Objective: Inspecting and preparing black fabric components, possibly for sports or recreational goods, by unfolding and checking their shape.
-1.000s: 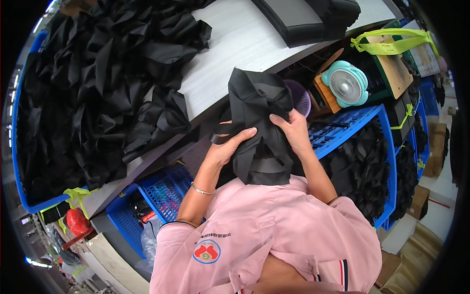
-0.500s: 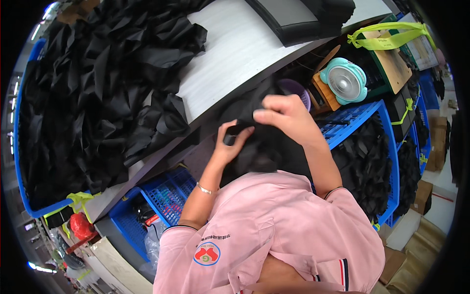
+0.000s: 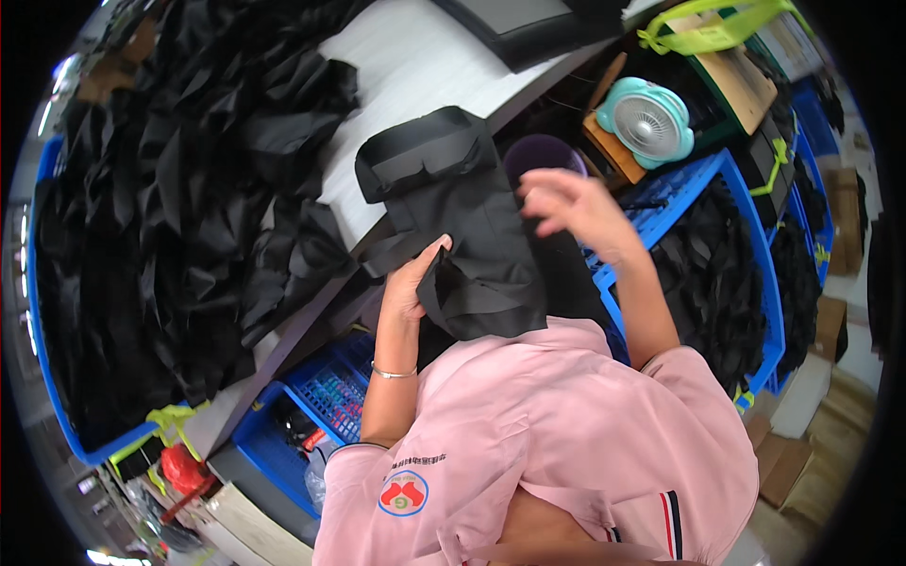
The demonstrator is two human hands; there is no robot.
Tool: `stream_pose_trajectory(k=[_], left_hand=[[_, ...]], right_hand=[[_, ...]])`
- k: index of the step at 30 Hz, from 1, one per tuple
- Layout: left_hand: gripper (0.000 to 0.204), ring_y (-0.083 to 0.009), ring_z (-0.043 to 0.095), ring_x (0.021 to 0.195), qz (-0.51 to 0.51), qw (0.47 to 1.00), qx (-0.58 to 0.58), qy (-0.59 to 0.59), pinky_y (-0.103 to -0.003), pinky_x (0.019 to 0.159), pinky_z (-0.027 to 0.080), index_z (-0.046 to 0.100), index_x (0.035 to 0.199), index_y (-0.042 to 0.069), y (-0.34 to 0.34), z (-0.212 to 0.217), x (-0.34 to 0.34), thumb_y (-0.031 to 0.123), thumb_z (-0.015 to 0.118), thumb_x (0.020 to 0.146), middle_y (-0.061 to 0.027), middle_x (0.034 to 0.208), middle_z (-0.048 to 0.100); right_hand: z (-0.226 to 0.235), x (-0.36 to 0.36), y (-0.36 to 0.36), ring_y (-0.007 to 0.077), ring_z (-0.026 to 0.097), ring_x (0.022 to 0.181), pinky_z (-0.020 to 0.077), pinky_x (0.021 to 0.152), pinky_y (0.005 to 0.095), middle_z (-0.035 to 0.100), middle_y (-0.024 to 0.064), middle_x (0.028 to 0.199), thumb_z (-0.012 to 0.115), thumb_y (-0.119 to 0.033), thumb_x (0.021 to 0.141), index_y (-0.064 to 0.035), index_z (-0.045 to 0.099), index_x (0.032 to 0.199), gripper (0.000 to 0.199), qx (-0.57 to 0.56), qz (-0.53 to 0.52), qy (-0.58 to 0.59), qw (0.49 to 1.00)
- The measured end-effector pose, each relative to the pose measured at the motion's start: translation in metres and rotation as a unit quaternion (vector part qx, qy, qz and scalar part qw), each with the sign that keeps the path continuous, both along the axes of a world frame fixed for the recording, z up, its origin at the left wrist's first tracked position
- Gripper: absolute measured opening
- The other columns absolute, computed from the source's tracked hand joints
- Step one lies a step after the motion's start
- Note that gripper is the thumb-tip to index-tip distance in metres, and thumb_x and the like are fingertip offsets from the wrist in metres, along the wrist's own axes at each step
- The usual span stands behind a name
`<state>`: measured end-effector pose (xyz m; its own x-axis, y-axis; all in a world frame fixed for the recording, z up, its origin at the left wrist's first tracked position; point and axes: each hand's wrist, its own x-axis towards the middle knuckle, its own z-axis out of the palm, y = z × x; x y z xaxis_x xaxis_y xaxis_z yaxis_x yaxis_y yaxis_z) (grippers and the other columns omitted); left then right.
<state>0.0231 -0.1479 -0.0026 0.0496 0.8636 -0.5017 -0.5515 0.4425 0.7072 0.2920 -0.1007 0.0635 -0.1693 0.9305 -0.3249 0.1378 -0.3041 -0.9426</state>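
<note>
A black sewn fabric piece (image 3: 472, 226), shaped like a pouch with a raised rim at its far end, lies across my lap and reaches up to the table edge. My left hand (image 3: 415, 278) grips its left side, thumb on top, fingers tucked under the cloth and hidden. A black strip of fabric sticks out to the left beside that hand. My right hand (image 3: 576, 212) hovers right of the piece, apart from it, slightly blurred, fingers spread and holding nothing.
A heap of black fabric pieces (image 3: 179, 217) fills a blue crate (image 3: 49, 311) on the left. The white table (image 3: 396, 66) carries a flat black piece (image 3: 528, 24). Rightward are a purple basket (image 3: 543, 156), a turquoise fan (image 3: 649, 121) and a blue crate (image 3: 769, 292) of black pieces.
The black piece, earlier bunched and blurred between both hands, now lies spread out. My right hand has opened and moved right, away from it. My left hand has shifted slightly left.
</note>
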Motion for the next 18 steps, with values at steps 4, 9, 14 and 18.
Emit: stream_pose_trajectory(k=[4,9,14,18], left_hand=[[0.014,-0.0131,0.069,0.084,-0.101,0.983,-0.067,0.136,-0.026,0.072,0.055,0.076,0.102,0.0,-0.005,-0.001,0.008,0.005,0.075,0.088,-0.0067,0.097,0.074],[0.023,-0.0202,0.07,0.095,-0.099,0.961,0.111,0.234,-0.031,0.085,0.056,0.074,0.113,0.001,-0.006,0.0,0.022,-0.003,0.066,0.092,-0.0108,0.11,0.074],[0.034,-0.0162,0.071,0.095,-0.134,0.986,0.026,0.092,-0.029,0.077,0.06,0.064,0.129,0.003,-0.005,-0.001,0.039,0.013,0.069,0.097,-0.0096,0.118,0.071],[0.056,-0.0207,0.071,0.101,-0.227,0.967,0.068,0.098,-0.029,0.072,0.059,0.046,0.148,0.002,-0.012,-0.002,0.054,0.025,0.064,0.101,-0.0142,0.132,0.064]], right_hand=[[-0.032,-0.023,-0.031,0.0345,0.068,0.077,0.0519,0.068,0.0422,0.068,0.0214,0.085,0.076,-0.024,0.088,0.0055,0.054,0.119,0.048,0.109,0.113,-0.163,0.974],[-0.045,-0.031,-0.057,0.0321,0.07,0.078,0.0525,0.074,0.0364,0.07,0.0245,0.092,0.07,-0.01,0.091,0.0045,0.051,0.131,0.046,0.108,0.036,-0.127,0.985],[-0.072,0.01,-0.056,0.0079,0.062,0.105,0.0508,0.093,0.0248,0.068,0.0027,0.116,0.066,0.002,0.093,0.0042,0.057,0.131,0.04,0.048,-0.152,0.203,0.966],[-0.093,0.089,-0.081,0.0081,0.063,0.105,0.0505,0.094,0.0264,0.066,0.0026,0.123,0.071,-0.007,0.091,0.0008,0.059,0.131,0.042,0.116,-0.308,0.151,0.932]])
